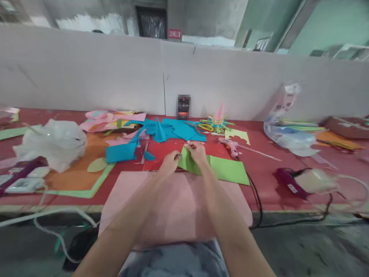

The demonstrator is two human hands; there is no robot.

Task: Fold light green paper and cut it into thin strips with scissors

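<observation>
A strip of green paper (230, 169) lies across the middle of the red table, with its left end raised and bent. My right hand (196, 151) is closed on the upper edge of that raised end. Just to the left, my left hand (170, 161) has its fingers pressed together at the paper's left edge; what they hold, if anything, is too small to tell. Beneath the hands lie a red sheet (152, 156) and, nearer to me, a large pink sheet (175, 207).
Blue paper with a blue cone (159, 131) lies behind. A pink glue gun (231, 146) with a black cord is right of my hands. A spiky yellow-green piece with a pink cone (219, 115) stands near the white partition (115, 73). A plastic bag (56, 142) sits left.
</observation>
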